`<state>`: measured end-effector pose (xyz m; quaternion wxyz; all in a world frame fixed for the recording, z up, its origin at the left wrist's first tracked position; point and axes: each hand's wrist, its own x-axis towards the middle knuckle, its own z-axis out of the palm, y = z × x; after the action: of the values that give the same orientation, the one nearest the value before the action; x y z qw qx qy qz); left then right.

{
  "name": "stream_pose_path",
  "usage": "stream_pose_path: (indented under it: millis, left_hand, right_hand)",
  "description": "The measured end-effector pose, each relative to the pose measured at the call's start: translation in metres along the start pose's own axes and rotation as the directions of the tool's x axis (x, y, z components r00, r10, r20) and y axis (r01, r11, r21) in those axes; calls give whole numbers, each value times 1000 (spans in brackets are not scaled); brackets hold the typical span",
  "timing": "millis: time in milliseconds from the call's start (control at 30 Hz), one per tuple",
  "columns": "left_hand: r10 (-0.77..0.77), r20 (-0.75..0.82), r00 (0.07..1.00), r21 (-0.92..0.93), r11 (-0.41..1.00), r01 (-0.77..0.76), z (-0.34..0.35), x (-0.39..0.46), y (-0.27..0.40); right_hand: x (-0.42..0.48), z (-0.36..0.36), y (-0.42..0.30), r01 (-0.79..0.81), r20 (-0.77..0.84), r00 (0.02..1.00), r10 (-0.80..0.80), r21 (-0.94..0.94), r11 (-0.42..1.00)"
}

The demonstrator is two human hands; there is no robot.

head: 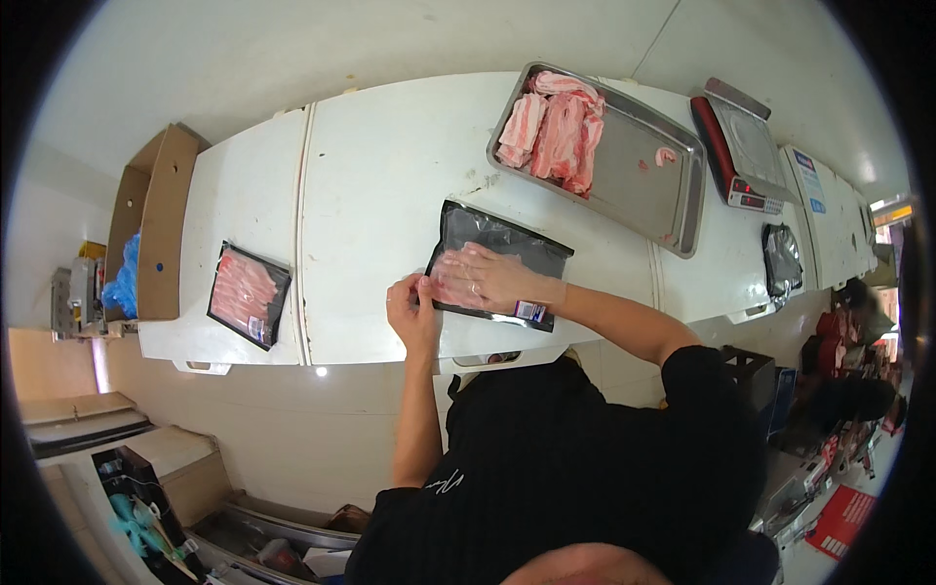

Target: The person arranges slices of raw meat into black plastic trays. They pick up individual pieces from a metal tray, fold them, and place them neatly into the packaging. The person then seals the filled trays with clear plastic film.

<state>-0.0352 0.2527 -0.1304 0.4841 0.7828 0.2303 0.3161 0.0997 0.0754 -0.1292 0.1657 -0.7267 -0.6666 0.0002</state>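
On the white freezer top lies a black-backed clear plastic bag (512, 232) with sliced meat inside and a label near its lower right corner. My right hand (490, 278) rests on it, palm down with fingers spread over the meat. At the bag's left edge, my left hand (413, 296) has its thumb and fingers closed on the corner. A second bag of meat slices (246, 292) lies to the left, bearing a label. Strips of raw, fatty meat (563, 128) fill the left part of a metal tray (643, 183) beyond my right hand.
At the far left stands a cardboard box (164, 234) with blue plastic (126, 281) in it. Right of the tray is a red and silver digital scale (738, 146), with a stack of black bags (782, 256) near the front edge. Freezer handles (201, 367) jut out at the front.
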Motion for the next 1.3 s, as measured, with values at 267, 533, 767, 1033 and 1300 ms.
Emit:
stream_pose_path:
  millis: [267,533,767,1033,1300]
  left_hand:
    - [14,12,1000,-12,1000,-14,-3,1,-5]
    - [26,24,999,-2,1000,-26,-1,1,-10]
    - [38,63,997,75,996,-42,-3,1,-4]
    - [5,15,1000,24,1000,-5,1,0,4]
    - [34,30,999,87,996,-37,-2,2,-3]
  right_hand:
    - [-41,-32,1,-87,-362,910,202,309,947]
    - [-88,-42,-11,-277,-121,895,430,605,746]
    - [-88,-24,1,-195,-143,920,366,641,742]
    - [-111,-44,0,-285,-122,900,419,564,775]
    - [-95,-13,-5,-171,-281,851,443,649,741]
